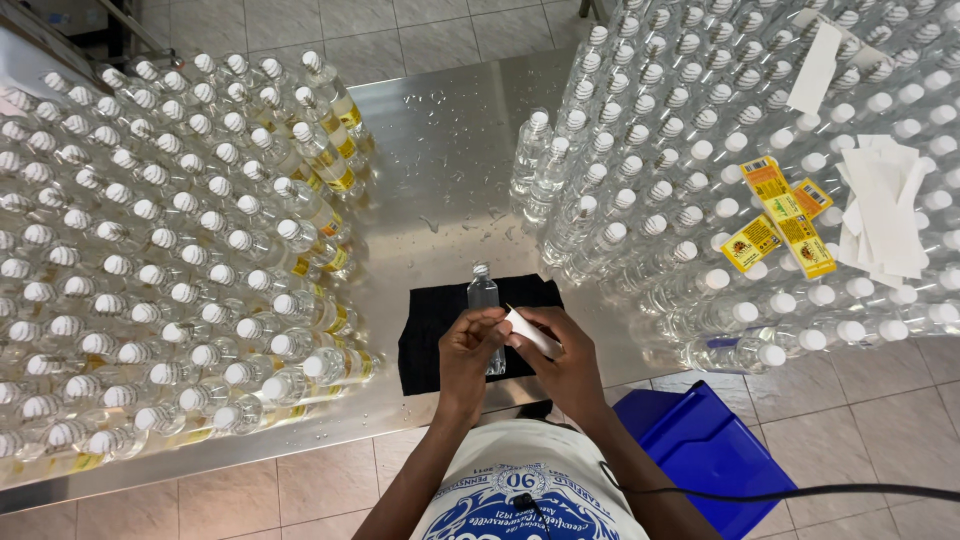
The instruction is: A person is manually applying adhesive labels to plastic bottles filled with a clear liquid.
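Labelled bottles (170, 250) crowd the steel table's (440, 130) left. At centre, over a black cloth (425, 335), the left hand (468, 352) grips a clear bottle (484, 300); the right hand (570, 365) pinches a white label strip (532, 333). Labelling seems underway; pressing it on straight looks the next demand.

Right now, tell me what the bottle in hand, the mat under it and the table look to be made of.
Bottle: clear, glossy, probably plastic; the mat shows through it, and its cap is white.
Mat: black, matte, likely cloth or foam; it gives no shine.
Table: brushed metal, probably stainless steel; grey sheen with water drops beading on it.
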